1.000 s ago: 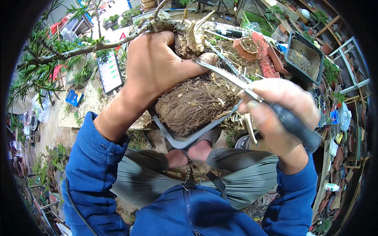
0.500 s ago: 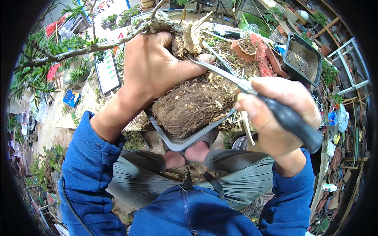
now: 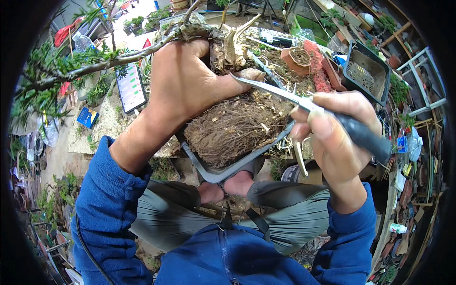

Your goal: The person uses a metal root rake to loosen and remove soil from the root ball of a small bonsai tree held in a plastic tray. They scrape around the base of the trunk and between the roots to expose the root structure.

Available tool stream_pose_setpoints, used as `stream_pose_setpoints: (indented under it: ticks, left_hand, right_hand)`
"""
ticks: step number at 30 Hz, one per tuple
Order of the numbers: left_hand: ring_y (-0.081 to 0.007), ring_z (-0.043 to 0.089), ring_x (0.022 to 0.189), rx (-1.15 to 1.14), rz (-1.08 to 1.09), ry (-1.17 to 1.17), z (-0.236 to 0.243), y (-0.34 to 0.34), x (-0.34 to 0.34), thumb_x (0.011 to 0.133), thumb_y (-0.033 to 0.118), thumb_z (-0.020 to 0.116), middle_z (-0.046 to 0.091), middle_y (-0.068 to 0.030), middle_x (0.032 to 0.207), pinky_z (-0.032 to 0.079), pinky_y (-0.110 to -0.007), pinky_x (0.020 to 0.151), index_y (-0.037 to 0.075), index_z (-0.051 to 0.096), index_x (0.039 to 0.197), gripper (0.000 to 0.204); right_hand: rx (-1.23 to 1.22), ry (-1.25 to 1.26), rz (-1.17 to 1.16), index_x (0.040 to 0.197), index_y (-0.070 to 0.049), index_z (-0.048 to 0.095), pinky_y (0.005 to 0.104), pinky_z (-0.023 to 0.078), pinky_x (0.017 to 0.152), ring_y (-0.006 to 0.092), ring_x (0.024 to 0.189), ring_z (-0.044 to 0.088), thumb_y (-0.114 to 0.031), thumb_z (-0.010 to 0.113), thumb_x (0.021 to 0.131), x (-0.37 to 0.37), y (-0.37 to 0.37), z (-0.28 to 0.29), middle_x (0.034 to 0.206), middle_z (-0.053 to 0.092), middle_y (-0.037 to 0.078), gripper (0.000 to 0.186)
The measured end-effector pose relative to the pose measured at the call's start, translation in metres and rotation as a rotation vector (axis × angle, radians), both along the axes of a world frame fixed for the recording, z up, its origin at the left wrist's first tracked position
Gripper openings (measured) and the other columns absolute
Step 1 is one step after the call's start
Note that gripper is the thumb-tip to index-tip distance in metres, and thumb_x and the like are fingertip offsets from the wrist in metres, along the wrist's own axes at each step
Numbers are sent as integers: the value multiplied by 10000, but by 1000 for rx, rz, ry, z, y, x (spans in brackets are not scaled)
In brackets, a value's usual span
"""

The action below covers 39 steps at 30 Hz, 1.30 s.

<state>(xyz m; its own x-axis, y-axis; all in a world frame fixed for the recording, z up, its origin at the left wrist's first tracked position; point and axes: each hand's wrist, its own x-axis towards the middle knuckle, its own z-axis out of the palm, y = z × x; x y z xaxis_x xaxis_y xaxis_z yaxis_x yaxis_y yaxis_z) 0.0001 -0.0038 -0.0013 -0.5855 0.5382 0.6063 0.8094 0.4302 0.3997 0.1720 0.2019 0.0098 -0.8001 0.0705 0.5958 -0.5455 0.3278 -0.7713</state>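
My left hand (image 3: 178,78) is wrapped round the base of a small tree's trunk (image 3: 231,52), whose bark is stripped in places, showing pale splintered wood. A branch (image 3: 118,58) with green needle foliage reaches out to the left. In my right hand (image 3: 344,126) is a knife (image 3: 273,89) with a narrow curved blade and a dark handle. Its tip lies just over my left thumb, close to the trunk. Below both hands, a matted root ball (image 3: 232,130) sits in a dark rectangular pot (image 3: 216,175) at the table's near edge. My fingers hide part of the trunk.
A phone (image 3: 130,89) and a small blue packet (image 3: 87,118) lie left on the soil-strewn table. At the right are a terracotta pot (image 3: 296,60), a red textured strip (image 3: 317,66) and a black plastic basket (image 3: 365,72). A peeled stick (image 3: 299,159) juts near my right hand.
My right hand has shifted slightly right with the knife, and its fingers have changed position on the handle. My left hand keeps its hold on the trunk.
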Motion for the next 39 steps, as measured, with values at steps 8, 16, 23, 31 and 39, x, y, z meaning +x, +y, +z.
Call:
stream_pose_setpoints:
  ticks: [8,16,23,31,39]
  left_hand:
    - [-153,760,759,-57,63,-103,-1,-3,-1,765,358,942,810,-90,876,606,-331,739,63,830,1008,398]
    - [-248,749,687,20,-11,-100,1,-2,3,731,527,916,764,-150,774,592,-380,691,2,800,916,569]
    - [-183,719,974,143,-306,-595,2,-33,-2,1010,342,708,776,-178,1094,563,-326,896,-78,717,1244,481]
    - [-144,689,965,294,-356,-865,15,-27,21,836,145,812,763,-118,1059,559,-319,889,-84,688,1170,424]
    - [-117,698,922,292,-359,-783,4,-13,14,834,157,875,782,-91,1028,573,-310,868,-50,720,1151,409]
  right_hand:
    - [573,253,-146,1066,32,700,377,635,705,322,776,765,-10,747,872,-7,-3,8,1012,756,236,203]
    - [518,270,-98,1208,-52,590,447,634,751,342,872,759,-287,754,994,17,5,-2,1048,726,253,357]
    - [-554,90,-96,1319,17,541,324,555,708,239,792,670,-302,568,1092,39,8,-37,1050,717,219,392]
    - [-739,48,-76,1131,33,563,319,576,628,209,659,678,38,719,897,23,-18,-35,885,685,182,282]
    - [-587,156,-129,1073,2,576,246,544,610,89,668,653,37,777,920,-14,-44,-42,849,694,91,255]
